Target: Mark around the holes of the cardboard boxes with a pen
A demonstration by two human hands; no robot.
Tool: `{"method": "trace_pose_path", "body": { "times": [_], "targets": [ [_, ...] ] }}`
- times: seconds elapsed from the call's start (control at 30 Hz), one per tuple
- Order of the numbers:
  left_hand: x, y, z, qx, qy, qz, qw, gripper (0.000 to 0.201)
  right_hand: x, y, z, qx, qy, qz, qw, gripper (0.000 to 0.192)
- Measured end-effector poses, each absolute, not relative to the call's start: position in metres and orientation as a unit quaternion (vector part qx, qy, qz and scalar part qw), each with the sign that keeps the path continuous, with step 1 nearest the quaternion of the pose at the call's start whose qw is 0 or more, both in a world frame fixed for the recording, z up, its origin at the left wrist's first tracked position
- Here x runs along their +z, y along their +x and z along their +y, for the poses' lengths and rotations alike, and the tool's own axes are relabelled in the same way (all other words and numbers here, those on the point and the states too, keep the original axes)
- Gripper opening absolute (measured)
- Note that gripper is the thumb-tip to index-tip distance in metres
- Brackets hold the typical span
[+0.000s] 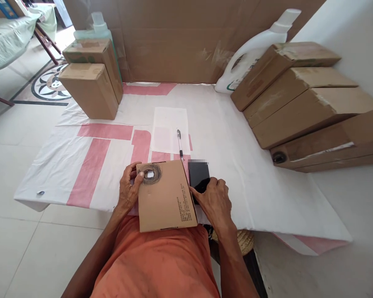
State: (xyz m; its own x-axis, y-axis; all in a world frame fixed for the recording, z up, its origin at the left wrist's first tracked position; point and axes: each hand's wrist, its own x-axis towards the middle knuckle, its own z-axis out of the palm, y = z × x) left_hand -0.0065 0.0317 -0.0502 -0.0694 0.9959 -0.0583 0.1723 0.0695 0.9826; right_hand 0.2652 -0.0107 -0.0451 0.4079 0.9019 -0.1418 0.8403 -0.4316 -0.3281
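I am steadying the flat brown cardboard box (166, 196) at my lap's edge, my left hand (129, 190) curled on its corner, my right hand (214, 198) loosely cupping the small black box (199, 176) beside it, keeping both pressed flat.

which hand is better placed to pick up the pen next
Probably the right hand. It rests on the black device, just below the pen; the left hand grips the cardboard box at its far edge.

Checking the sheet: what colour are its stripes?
Pink stripes on the white sheet, head view.
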Motion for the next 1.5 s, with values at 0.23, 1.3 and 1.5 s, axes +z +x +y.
{"method": "trace_pose_path", "body": {
  "times": [0.23, 1.3, 1.5],
  "targets": [
    [-0.050, -0.006, 0.031, 0.457, 0.508, 0.569, 0.457, 0.053, -0.048, 0.281, -0.008, 0.239, -0.846, -0.443, 0.176, 0.057],
    [-0.047, -0.003, 0.033, 0.449, 0.525, 0.562, 0.455, 0.049, 0.049, 0.192, -0.015, 0.819, -0.375, -0.112, 0.420, 0.041],
    [-0.046, 0.002, 0.032, 0.461, 0.529, 0.558, 0.442, 0.043, 0.044, 0.169, -0.006, 0.827, -0.337, -0.068, 0.445, 0.046]
  ]
}}
